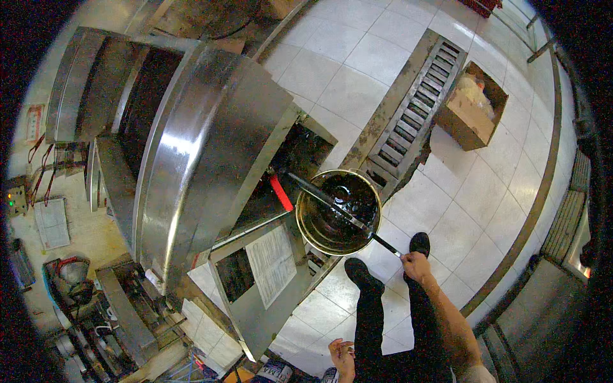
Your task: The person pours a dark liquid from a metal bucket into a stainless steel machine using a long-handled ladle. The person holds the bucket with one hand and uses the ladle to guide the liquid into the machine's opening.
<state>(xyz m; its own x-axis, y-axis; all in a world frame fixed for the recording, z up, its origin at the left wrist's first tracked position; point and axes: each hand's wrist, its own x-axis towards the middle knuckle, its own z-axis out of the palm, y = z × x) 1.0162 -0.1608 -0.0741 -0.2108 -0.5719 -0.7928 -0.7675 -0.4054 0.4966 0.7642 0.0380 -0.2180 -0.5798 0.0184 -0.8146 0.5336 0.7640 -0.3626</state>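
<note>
My right hand (417, 268) grips the black handle end of a long rod-like tool (352, 219). The tool slants across the top of a round metal pot (306, 234); its far end reaches the open fryer cabinet, and its exact kind is unclear. Dark, shiny liquid (352, 196), which looks like used oil, is in the pot. Beside the pot's rim, inside the cabinet, is a red lever handle (281, 192). Low in the view, my left hand (343, 355) hangs near my leg, fingers loosely bent, with nothing visible in it.
A stainless steel deep fryer (191, 139) stands left, its cabinet door (268, 325) swung out with a printed sheet (273, 265) on it. Past the pot runs a slotted floor drain grate (412, 119). A cardboard box (467, 119) holding a plastic bag sits on the tiles. My shoes are close to the pot.
</note>
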